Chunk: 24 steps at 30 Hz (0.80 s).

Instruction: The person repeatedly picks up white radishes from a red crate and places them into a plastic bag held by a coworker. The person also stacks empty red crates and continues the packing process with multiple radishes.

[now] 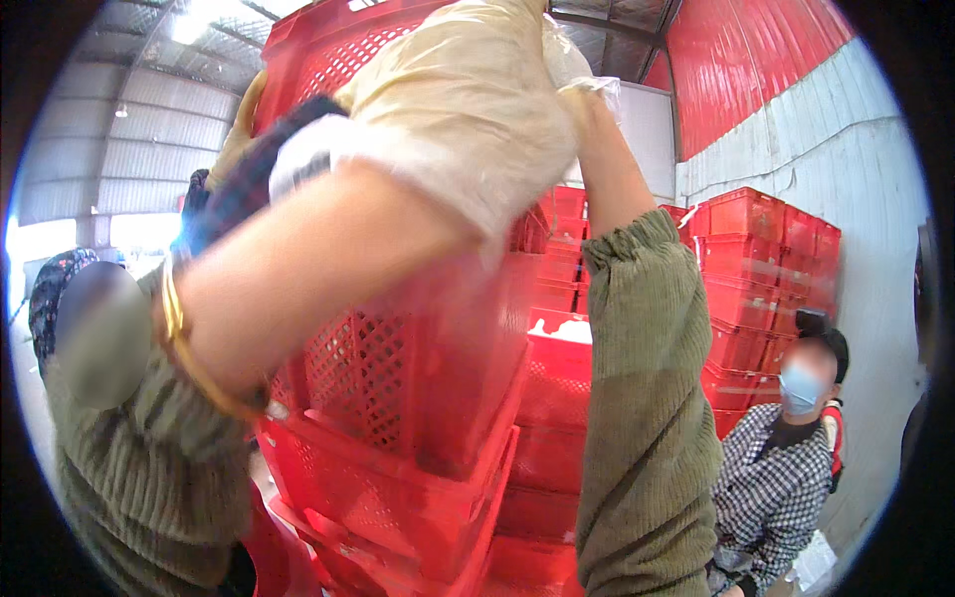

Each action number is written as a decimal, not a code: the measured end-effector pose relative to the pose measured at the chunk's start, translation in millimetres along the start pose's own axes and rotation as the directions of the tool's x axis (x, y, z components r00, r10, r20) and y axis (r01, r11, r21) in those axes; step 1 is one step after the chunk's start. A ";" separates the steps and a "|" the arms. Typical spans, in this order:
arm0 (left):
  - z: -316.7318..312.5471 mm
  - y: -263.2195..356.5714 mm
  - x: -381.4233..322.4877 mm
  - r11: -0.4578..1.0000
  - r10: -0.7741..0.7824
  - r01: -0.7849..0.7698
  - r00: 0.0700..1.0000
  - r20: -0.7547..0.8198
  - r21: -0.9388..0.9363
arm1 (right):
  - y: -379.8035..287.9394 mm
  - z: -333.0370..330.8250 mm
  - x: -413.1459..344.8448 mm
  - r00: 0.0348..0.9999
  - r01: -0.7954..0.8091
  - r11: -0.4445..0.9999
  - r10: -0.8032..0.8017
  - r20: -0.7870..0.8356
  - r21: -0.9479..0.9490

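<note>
Both my arms, in green corduroy sleeves, reach up in front of a tall stack of red plastic crates. My left hand (462,89), in a loose cream glove, is blurred and large at the top of the view. A gold bracelet (173,310) circles that forearm. Behind the glove rises a red perforated crate (295,56). My right hand (568,63), in a thin pale glove, is raised just beyond the left one and partly hidden by it. The fingers of both hands are not clearly visible, so their grip cannot be made out. Lower down stands another perforated crate (358,373).
At the left, another person's gloved hand (242,127) touches the upper crate's side. A person in a patterned cap (63,291) stands there. More red crates (746,261) are stacked by the wall (865,186). A masked person in a checked top (776,477) is at the right.
</note>
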<state>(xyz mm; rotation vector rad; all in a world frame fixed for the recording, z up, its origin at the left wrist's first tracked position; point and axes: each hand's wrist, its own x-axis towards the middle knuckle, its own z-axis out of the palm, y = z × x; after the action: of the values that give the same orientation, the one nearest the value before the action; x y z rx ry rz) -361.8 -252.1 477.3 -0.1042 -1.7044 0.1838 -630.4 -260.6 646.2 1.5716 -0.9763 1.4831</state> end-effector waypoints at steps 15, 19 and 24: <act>62.2 -97.7 104.6 0.872 -0.223 0.472 0.620 0.753 -0.131 | -23.9 63.2 10.3 0.981 0.164 0.857 -0.088 -0.174 0.489; 66.2 -115.8 102.8 0.967 -0.236 0.235 0.654 0.719 0.103 | -20.4 87.3 25.4 0.983 0.061 0.939 0.003 -0.185 0.339; 78.6 -133.0 94.9 0.951 -0.228 0.023 0.724 0.651 0.308 | 4.2 116.7 51.1 0.956 -0.044 0.981 0.097 -0.278 0.190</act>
<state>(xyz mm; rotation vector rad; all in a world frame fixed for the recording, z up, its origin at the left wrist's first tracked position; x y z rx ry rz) -448.1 -371.0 583.5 0.3400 -2.3970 0.3960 -582.6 -369.5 691.9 1.4041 -0.7536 1.8346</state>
